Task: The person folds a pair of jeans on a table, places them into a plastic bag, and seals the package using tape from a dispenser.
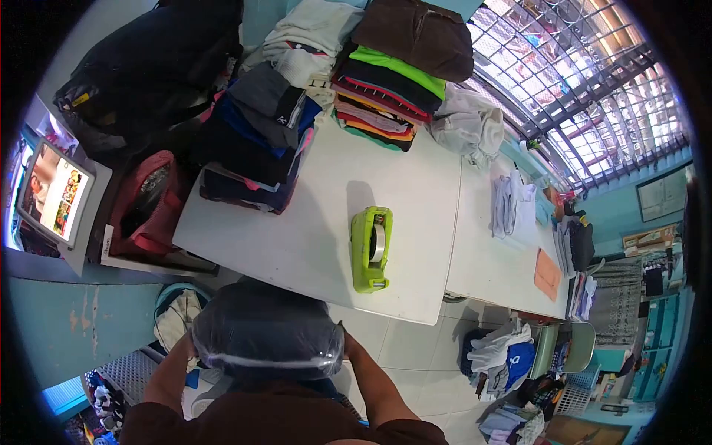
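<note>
A clear plastic bag packed with dark folded cloth [267, 330] is held level in front of my body, just below the table's near edge. My left hand [194, 350] grips its left end and my right hand [348, 344] its right end; most of the fingers are hidden by the bag and the angle. A pale strip of glare or tape runs along the bag's near side. Beyond it, on the white table [297, 237], stands a lime-green tape dispenser [363, 256] carrying a roll of clear tape.
Folded clothes [252, 141] and a taller garment stack [393, 81] line the table's far side, near a white cloth heap [471, 122]. At left are a red bag [152, 200], a tablet [55, 193] and a black bag [148, 67]. Clothes piles [504, 360] lie on the floor at right.
</note>
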